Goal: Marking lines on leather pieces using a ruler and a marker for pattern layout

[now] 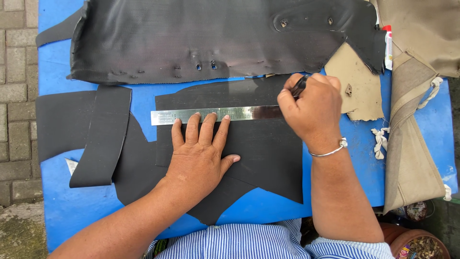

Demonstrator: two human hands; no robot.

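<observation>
**Ruler pressed down, pen at its upper edge**

Your left hand (200, 160) lies flat at the frame centre, fingers spread, pressing the long steel ruler (215, 115) onto the flat black leather sheet (268, 158). Your right hand (311, 110) pinches a dark pen (300, 86) above the ruler's right end.

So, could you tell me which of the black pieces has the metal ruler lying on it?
The middle black sheet, pinned under the left hand; the narrow strip and the big perforated piece carry no ruler.
</observation>
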